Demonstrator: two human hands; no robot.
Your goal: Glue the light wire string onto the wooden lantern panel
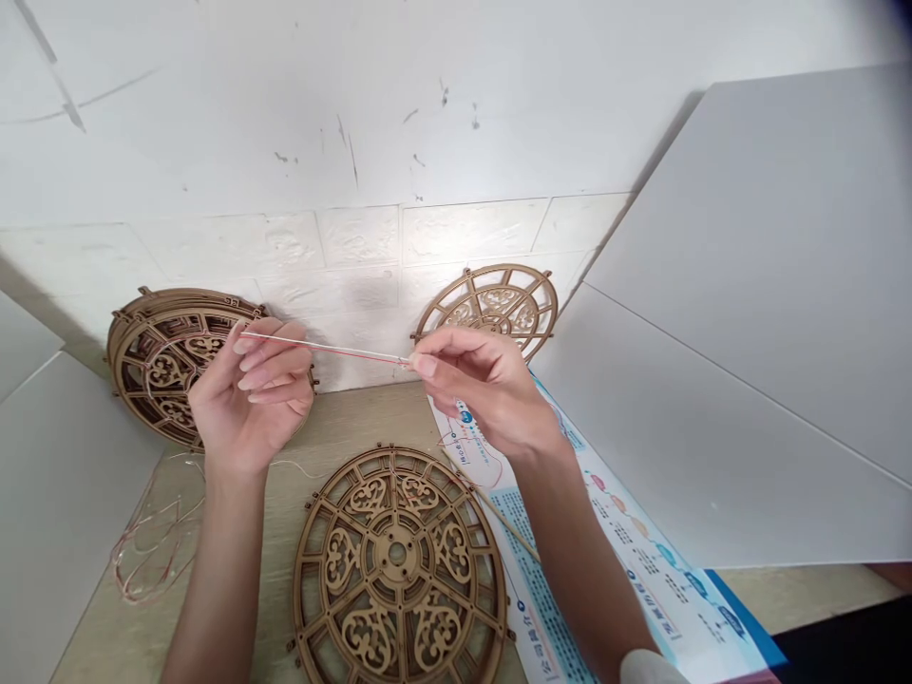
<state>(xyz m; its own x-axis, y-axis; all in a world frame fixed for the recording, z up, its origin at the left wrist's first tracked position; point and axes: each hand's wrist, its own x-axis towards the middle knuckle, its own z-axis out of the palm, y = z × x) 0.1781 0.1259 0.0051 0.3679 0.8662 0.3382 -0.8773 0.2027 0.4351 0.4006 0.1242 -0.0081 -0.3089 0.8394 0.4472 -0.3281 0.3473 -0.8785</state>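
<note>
A thin pair of red and white wires [334, 350] is stretched taut between my two hands in mid-air. The fingers of my left hand [249, 385] are curled, with the wires running across them from the thumb and index finger. Between thumb and forefinger, my right hand [491, 389] pinches the other end of the wires. Below and between my forearms lies a round brown openwork disc [397, 556] with scroll patterns and a central hole. More such discs [178, 356] lean in a stack behind my left hand, partly hidden by it.
Another openwork disc [499, 299] leans against the white wall [356, 237] behind my right hand. Loose wires [153, 551] lie coiled at the left. A printed sheet [627, 551] and a thin stick [509, 522] lie at the right. Grey panels [748, 313] flank the workspace.
</note>
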